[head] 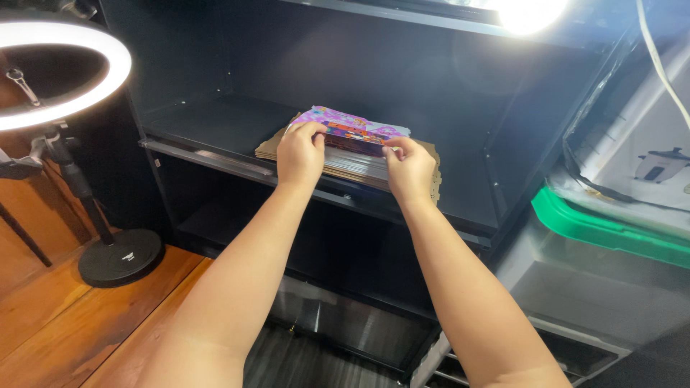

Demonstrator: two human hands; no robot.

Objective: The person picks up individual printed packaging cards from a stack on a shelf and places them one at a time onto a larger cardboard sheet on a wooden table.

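Both arms outstretched, left hand (300, 156) and right hand (410, 169) pinching.

Home room: wooden floor (65, 316), ring light (57, 72)

The stack of booklets (352, 140) looks like glossy printed paper, its top cover shiny in purple and orange, and it lies on a sheet of matt brown cardboard (277, 146) with rough edges. The shelf (215, 126) is smooth, dark painted metal with a dull sheen. The floor (65, 316) is polished reddish wood. The green lid (604, 230) is smooth plastic.
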